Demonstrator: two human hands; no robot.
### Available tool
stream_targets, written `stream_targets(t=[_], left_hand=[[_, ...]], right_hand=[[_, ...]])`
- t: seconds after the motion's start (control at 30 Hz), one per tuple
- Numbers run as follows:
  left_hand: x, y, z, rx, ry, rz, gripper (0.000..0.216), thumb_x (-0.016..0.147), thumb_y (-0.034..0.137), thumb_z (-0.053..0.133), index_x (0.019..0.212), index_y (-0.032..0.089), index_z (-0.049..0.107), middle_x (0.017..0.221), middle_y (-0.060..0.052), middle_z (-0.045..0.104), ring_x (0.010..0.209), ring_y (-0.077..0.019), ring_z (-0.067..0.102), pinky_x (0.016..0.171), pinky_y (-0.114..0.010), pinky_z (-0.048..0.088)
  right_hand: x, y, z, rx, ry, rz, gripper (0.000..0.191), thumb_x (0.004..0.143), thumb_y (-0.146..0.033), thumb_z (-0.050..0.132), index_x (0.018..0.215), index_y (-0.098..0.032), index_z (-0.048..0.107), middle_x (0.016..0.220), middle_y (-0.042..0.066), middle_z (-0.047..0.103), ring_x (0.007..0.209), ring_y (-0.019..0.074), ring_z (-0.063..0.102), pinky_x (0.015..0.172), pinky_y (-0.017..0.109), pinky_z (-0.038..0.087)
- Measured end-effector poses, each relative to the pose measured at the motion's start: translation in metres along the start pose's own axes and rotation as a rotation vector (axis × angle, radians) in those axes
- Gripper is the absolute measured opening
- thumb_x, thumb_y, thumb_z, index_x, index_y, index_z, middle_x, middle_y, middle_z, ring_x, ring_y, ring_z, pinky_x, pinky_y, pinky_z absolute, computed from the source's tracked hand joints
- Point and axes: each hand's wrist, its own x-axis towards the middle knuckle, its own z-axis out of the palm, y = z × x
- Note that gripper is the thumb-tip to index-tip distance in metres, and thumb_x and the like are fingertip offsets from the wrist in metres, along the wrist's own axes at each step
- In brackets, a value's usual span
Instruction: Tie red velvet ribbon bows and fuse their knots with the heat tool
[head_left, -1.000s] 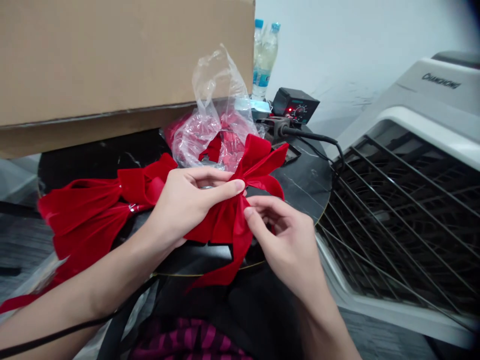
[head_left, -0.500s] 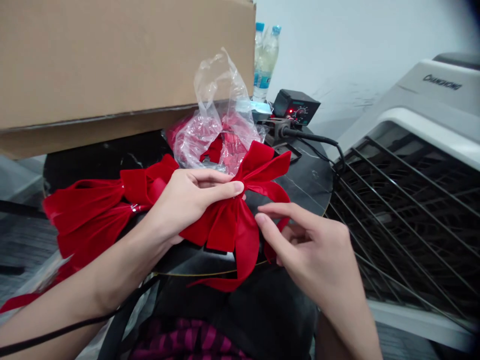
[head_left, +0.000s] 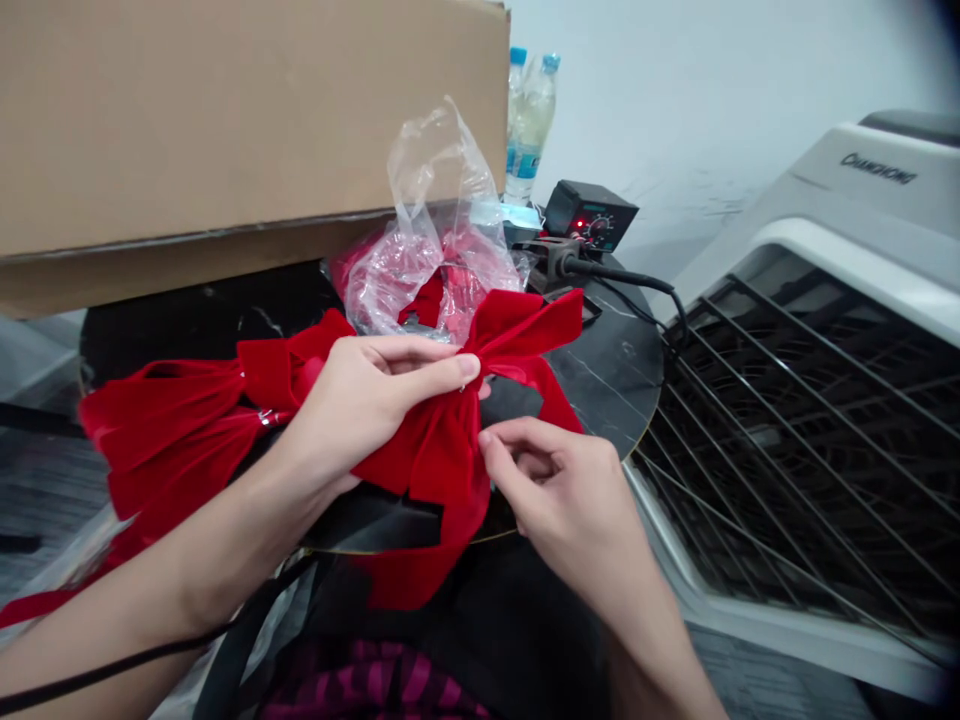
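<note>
One red velvet bow (head_left: 442, 460) sits between the left hand (head_left: 367, 410) and the right hand (head_left: 562, 495), above the near edge of a round black marble tabletop (head_left: 607, 370). I record the left hand as grasping: its thumb and fingers pinch the bow at its gathered centre. The right hand is curled, its thumb and index fingertips (head_left: 486, 440) at the ribbon just below that centre; I cannot tell whether they grip it. A second red velvet bow (head_left: 169, 430) lies to the left, its loops just beside the left hand. Beyond the work, a crumpled clear plastic bag (head_left: 427, 220) holds more red material. A brown cardboard box (head_left: 225, 130) overhangs the far left. Two clear plastic bottles (head_left: 531, 130) and a black control unit with a red display (head_left: 589, 215) stand far right of the bag. A white CHANGHONG appliance with a black wire grille (head_left: 795, 420) stands to the right.
</note>
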Motion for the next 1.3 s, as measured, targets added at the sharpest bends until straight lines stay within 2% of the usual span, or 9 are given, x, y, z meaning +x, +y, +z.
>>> stream_targets(t=[0.27, 0.43, 0.5, 0.63, 0.73, 0.83, 1.0, 1.13, 1.3], left_hand=[[0.002, 0.005, 0.0, -0.007, 0.015, 0.02, 0.027, 0.06, 0.033, 0.097, 0.077, 0.018, 0.082, 0.076, -0.004, 0.082, 0.073, -0.0231, 0.079, 0.069, -0.026, 0.063], [0.001, 0.007, -0.002, -0.02, -0.072, -0.049, 0.044, 0.061, 0.033, 0.098, 0.1, 0.019, 0.081, 0.076, -0.005, 0.082, 0.073, -0.0241, 0.08, 0.07, -0.029, 0.064], [0.002, 0.007, -0.004, -0.013, -0.099, -0.045, 0.05, 0.061, 0.03, 0.097, 0.107, 0.022, 0.079, 0.074, -0.004, 0.082, 0.072, -0.0234, 0.08, 0.068, -0.028, 0.063], [0.007, 0.006, -0.007, 0.055, -0.118, 0.032, 0.045, 0.063, 0.024, 0.095, 0.105, 0.022, 0.079, 0.071, -0.002, 0.08, 0.071, -0.0203, 0.078, 0.066, -0.023, 0.06], [0.009, 0.011, -0.008, 0.181, -0.179, 0.09, 0.041, 0.067, 0.024, 0.092, 0.106, 0.021, 0.078, 0.072, -0.002, 0.08, 0.07, -0.0183, 0.077, 0.066, -0.021, 0.058], [0.009, 0.023, -0.009, 0.358, -0.226, 0.193, 0.036, 0.072, 0.027, 0.089, 0.105, 0.022, 0.078, 0.072, -0.003, 0.08, 0.073, -0.0194, 0.078, 0.068, -0.023, 0.057], [0.014, 0.05, -0.011, 0.52, -0.29, 0.291, 0.029, 0.073, 0.034, 0.088, 0.099, 0.022, 0.08, 0.072, -0.004, 0.079, 0.07, -0.0215, 0.077, 0.061, -0.024, 0.054], [0.024, 0.057, -0.017, 0.52, -0.312, 0.232, 0.034, 0.073, 0.028, 0.089, 0.105, 0.02, 0.079, 0.078, -0.004, 0.082, 0.078, -0.0207, 0.079, 0.068, -0.024, 0.056], [0.036, 0.042, -0.02, 0.45, -0.444, 0.142, 0.033, 0.076, 0.029, 0.089, 0.106, 0.02, 0.079, 0.086, -0.004, 0.084, 0.085, -0.0171, 0.079, 0.077, -0.022, 0.057]], right_hand=[[-0.033, 0.005, 0.004, 0.294, -0.339, 0.338, 0.021, 0.099, -0.042, 0.06, 0.092, -0.023, 0.063, 0.063, -0.008, 0.058, 0.037, 0.0049, 0.041, 0.033, 0.016, 0.029], [-0.058, 0.002, -0.034, -0.158, -0.704, 0.197, 0.009, 0.082, -0.017, 0.077, 0.077, -0.024, 0.074, 0.064, -0.004, 0.07, 0.051, 0.0102, 0.062, 0.038, 0.016, 0.033], [-0.053, 0.006, -0.053, -0.192, -0.604, 0.143, 0.013, 0.085, -0.025, 0.078, 0.072, -0.025, 0.074, 0.055, -0.005, 0.066, 0.048, 0.0101, 0.06, 0.039, 0.016, 0.035], [-0.02, 0.017, -0.053, -0.137, 0.2, 0.025, 0.03, 0.084, -0.047, 0.08, 0.099, -0.022, 0.07, 0.076, 0.0, 0.072, 0.062, 0.0132, 0.066, 0.055, 0.022, 0.053], [-0.001, 0.017, -0.031, -0.187, 0.31, -0.067, 0.036, 0.082, -0.04, 0.08, 0.109, -0.02, 0.066, 0.096, 0.005, 0.075, 0.077, 0.0174, 0.071, 0.073, 0.03, 0.059], [0.002, 0.011, -0.028, -0.246, 0.11, -0.041, 0.01, 0.092, -0.027, 0.065, 0.096, -0.02, 0.071, 0.086, 0.003, 0.075, 0.076, 0.0177, 0.07, 0.075, 0.031, 0.057], [-0.017, 0.008, -0.06, 0.181, -0.416, 0.173, 0.029, 0.103, -0.044, 0.057, 0.117, -0.021, 0.067, 0.105, 0.007, 0.078, 0.086, 0.0194, 0.076, 0.077, 0.032, 0.062], [-0.043, 0.029, -0.078, 0.297, -0.506, 0.285, 0.037, 0.103, -0.053, 0.054, 0.114, -0.02, 0.066, 0.116, 0.011, 0.075, 0.087, 0.0193, 0.076, 0.075, 0.031, 0.063], [-0.075, 0.061, -0.12, 0.076, -0.645, 0.46, 0.046, 0.101, -0.06, 0.054, 0.095, -0.016, 0.07, 0.085, 0.008, 0.077, 0.066, 0.0157, 0.072, 0.057, 0.023, 0.057]])
